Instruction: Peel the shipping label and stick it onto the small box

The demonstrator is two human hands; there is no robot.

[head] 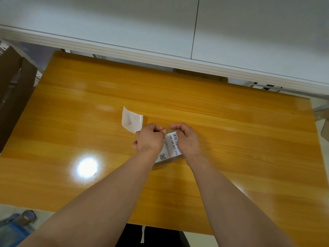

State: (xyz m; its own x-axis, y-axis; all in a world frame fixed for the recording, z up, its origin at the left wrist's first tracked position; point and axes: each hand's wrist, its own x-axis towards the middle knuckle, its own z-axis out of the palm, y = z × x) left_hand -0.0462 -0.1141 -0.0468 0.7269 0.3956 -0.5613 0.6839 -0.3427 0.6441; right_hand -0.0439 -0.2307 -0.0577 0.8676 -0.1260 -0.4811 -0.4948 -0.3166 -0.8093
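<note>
The white shipping label [172,146], printed with a barcode and a QR code, lies between my two hands at the middle of the wooden table [231,139]. My left hand [149,139] is closed on its left side. A glossy white backing sheet [132,120] curls up and away from behind that hand. My right hand [187,137] pinches the label's far right corner. A small patch of brown cardboard [170,130] shows between my fingertips; it may be the small box, which is otherwise hidden under the label and hands.
Brown cardboard boxes [14,90] stand off the table's left edge. A roll of tape [28,215] and a blue object [12,229] lie on the floor at lower left. A white panel [160,32] runs behind the table's far edge.
</note>
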